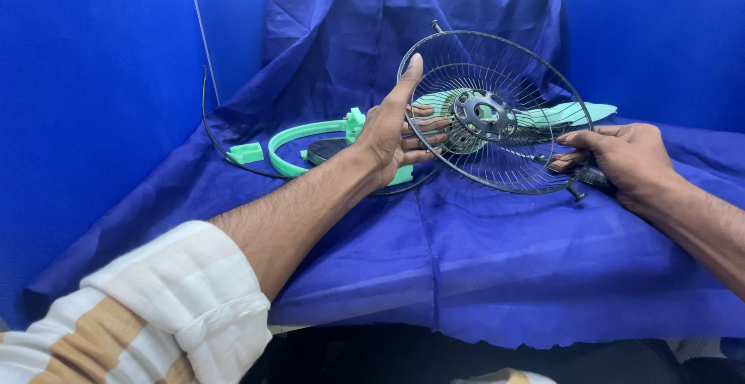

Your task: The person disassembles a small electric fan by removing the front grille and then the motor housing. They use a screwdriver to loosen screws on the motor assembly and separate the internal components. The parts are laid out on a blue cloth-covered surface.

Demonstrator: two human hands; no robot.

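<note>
A round black wire fan guard (497,66) is held tilted above a blue cloth. My left hand (392,132) grips its left rim, thumb up along the wire and fingers behind the mesh. My right hand (621,159) holds the guard's lower right rim together with a dark handle-like part. Behind the mesh sits a mint-green fan blade (578,112), and a black slotted hub (485,114) marks the guard's centre.
A mint-green curved ring piece (299,132), a small green clip (247,152), a black cable (213,132) and a dark round part (324,150) lie on the blue cloth (466,268) to the left. Blue panels stand behind and at the left.
</note>
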